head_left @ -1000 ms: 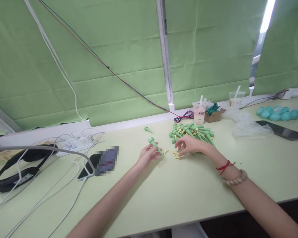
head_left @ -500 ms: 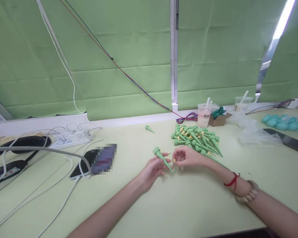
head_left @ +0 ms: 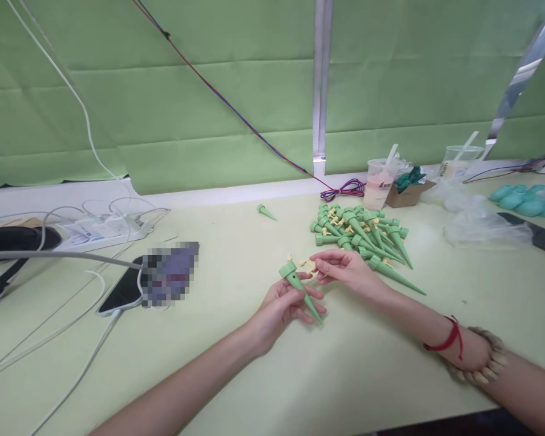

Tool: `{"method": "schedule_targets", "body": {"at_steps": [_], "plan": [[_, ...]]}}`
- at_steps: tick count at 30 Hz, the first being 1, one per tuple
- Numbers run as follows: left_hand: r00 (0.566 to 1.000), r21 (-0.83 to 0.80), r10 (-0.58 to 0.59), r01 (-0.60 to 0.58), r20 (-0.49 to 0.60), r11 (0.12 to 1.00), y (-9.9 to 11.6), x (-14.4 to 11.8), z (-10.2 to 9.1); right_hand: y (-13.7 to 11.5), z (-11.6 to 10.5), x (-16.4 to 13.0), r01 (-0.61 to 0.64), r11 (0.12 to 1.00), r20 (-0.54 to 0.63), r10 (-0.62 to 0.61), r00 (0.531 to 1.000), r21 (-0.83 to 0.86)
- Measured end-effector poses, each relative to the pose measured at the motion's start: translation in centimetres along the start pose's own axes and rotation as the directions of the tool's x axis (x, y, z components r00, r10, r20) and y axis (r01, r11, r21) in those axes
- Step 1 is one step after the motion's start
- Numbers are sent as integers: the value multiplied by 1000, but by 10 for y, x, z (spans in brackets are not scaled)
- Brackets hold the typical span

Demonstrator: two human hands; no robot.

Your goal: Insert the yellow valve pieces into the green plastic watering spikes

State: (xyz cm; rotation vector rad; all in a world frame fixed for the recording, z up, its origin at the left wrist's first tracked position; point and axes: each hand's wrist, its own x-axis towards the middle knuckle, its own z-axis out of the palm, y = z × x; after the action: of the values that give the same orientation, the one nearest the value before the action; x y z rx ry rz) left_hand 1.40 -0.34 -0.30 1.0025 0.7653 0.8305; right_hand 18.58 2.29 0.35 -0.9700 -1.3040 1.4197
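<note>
My left hand (head_left: 279,309) is closed around a green plant watering spike (head_left: 296,281), its pointed end tilted down to the right. A small dark hole shows below the spike's cap. A small yellow piece (head_left: 289,258) stands at the cap; whether it is fixed there I cannot tell. Just right of the cap, my right hand (head_left: 345,270) pinches a small yellow valve (head_left: 308,264) between its fingertips. Behind this hand lies a pile of green watering spikes (head_left: 352,227), several with yellow valves.
A lone spike (head_left: 266,212) lies toward the wall. Beyond the pile are a drink cup (head_left: 376,192), a cardboard box (head_left: 405,195) and plastic bags (head_left: 475,215). Turquoise rounded objects (head_left: 531,200) are at the far right. A phone (head_left: 122,289), cables and a power strip (head_left: 104,232) occupy the left.
The spike in my left hand has turned so its hole shows. My right hand has moved slightly up, with the yellow valve beside the cap. The camera view has shifted.
</note>
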Motion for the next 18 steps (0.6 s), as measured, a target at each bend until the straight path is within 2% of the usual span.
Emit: {"method": "schedule_targets", "body": {"at_steps": [5, 9, 13, 18], "plan": [[1000, 30, 9, -8, -4, 1000, -1, -2, 4, -4, 5, -8, -49, 998, -10, 48, 999, -51], [999, 25, 47, -47, 10, 999, -1, -2, 7, -8, 3, -10, 47, 978, -16, -52, 999, -203], [995, 49, 99, -99, -3, 994, -3, -3, 7, -10, 0, -9, 169, 944, 24, -169, 985, -285], [993, 124, 117, -115, -8, 986, -6, -5, 8, -9, -3, -9, 207, 924, 61, -198, 978, -321]]}}
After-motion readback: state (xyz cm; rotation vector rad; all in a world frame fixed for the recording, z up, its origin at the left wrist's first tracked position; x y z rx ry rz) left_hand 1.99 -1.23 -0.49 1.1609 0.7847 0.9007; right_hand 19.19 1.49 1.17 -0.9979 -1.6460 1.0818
